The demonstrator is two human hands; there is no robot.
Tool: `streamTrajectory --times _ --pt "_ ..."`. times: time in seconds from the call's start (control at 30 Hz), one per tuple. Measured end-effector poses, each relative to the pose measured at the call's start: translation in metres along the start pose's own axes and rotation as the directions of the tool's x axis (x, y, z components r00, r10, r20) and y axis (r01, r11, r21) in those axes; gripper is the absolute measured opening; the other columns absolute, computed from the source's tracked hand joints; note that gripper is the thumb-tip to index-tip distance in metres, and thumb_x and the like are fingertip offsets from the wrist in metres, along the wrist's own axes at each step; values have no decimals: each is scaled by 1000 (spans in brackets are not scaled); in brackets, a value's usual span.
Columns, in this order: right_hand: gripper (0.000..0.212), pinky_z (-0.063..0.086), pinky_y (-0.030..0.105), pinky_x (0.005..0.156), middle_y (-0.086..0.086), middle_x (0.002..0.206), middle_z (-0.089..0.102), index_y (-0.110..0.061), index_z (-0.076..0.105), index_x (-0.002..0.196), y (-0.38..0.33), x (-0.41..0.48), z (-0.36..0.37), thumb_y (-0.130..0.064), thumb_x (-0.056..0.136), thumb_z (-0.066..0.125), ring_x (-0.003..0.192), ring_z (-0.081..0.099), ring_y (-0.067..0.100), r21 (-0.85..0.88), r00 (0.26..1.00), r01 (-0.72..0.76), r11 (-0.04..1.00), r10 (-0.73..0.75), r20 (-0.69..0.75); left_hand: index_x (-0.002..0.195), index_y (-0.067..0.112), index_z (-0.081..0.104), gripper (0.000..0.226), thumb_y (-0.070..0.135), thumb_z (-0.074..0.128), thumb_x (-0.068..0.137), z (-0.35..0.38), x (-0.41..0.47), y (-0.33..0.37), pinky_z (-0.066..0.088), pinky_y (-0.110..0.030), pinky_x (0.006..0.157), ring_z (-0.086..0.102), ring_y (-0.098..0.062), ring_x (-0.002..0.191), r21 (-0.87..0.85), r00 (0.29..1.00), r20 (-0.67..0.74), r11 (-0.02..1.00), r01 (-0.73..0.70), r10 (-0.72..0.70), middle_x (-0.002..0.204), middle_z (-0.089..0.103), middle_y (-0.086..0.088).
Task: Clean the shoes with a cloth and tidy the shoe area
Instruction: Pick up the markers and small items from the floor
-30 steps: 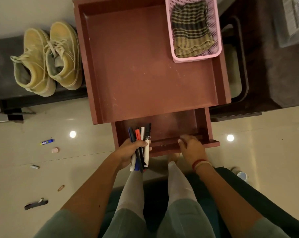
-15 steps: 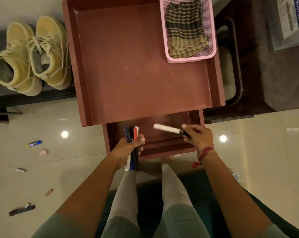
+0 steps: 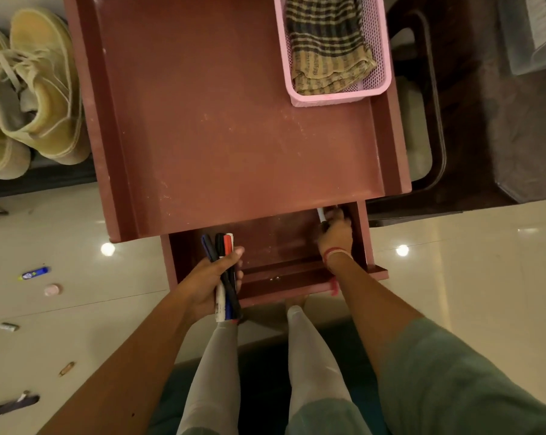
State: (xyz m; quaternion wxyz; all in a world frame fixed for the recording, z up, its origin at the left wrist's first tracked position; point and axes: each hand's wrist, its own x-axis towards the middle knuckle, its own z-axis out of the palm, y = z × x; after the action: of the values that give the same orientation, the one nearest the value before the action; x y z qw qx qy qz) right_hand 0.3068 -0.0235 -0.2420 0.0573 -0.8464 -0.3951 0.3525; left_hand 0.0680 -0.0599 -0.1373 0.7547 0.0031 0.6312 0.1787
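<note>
Right hand (image 3: 334,239) now deep in drawer (image 3: 281,243), pinching slim marker (image 3: 321,214); left hand (image 3: 207,285) gripping markers (image 3: 224,246)

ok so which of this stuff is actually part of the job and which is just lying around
Job:
shoes
cloth in the pink basket
markers gripped by the left hand
white marker held by the right hand in the drawer

Lying about:
blue tube, small pink round thing, dark strap on the floor
box
</note>
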Motion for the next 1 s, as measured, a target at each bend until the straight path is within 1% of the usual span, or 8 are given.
streamTrajectory --times 0.13,0.37,0.43,0.53,0.6,0.7,0.83,1.0 --pt "31 51 41 86 19 120 57 -3 49 125 7 14 3 -2 95 42 104 61 36 -517 975 220 827 -166 150 112 14 64 25 19 65 87 10 3 -2 51 -26 63 58 -12 65 -7 997 81 1000 20 -19 78 60 -1" --pt "28 54 39 80 18 114 61 2 53 120 9 15 -1 0 97 36 99 65 32 -751 921 387 534 -269 283 111 16 64 23 22 63 89 14 5 -3 48 -23 58 51 -10 60 52 996 75 998 -42 38 75 55 0" --pt "28 53 39 81 19 117 59 2 54 119 3 13 -4 -3 98 37 101 64 32 -764 935 353 539 -233 267 114 16 63 25 25 60 91 12 5 -3 46 -22 57 51 -10 60 52 996 74 997 -53 49 78 57 1" --pt "29 50 40 84 20 124 52 0 58 115 -11 -3 -15 -21 97 48 100 62 35 -583 973 229 779 -166 160 117 16 62 23 17 51 97 12 4 -3 44 -25 59 52 -10 61 9 995 81 999 -54 53 78 57 1" --pt "25 50 35 82 16 114 60 -5 64 106 -24 -30 -22 -25 91 58 93 64 30 -204 973 191 960 -158 170 116 15 62 26 14 45 97 11 4 -4 43 -26 63 51 -12 65 -57 994 98 997 -44 50 79 57 0" --pt "11 54 22 61 1 88 67 -14 66 95 -46 -90 -31 -22 87 66 70 63 11 330 922 68 942 -186 340 109 12 64 28 13 41 93 10 2 -7 43 -27 64 50 -14 65 -82 996 93 997 -8 16 75 57 -2" --pt "14 51 15 60 -5 84 66 -17 67 96 -65 -124 -19 -18 83 70 72 62 8 459 898 53 887 -243 366 107 5 61 20 16 49 95 13 0 -11 47 -31 70 56 -18 70 73 997 75 997 3 -9 79 61 -10" --pt "22 51 15 62 -9 77 62 -14 66 100 -72 -110 -10 -14 79 74 70 60 4 352 914 22 936 -161 372 119 11 59 26 16 55 94 11 1 -14 51 -36 86 64 -20 87 170 991 112 981 -93 74 95 67 -8"
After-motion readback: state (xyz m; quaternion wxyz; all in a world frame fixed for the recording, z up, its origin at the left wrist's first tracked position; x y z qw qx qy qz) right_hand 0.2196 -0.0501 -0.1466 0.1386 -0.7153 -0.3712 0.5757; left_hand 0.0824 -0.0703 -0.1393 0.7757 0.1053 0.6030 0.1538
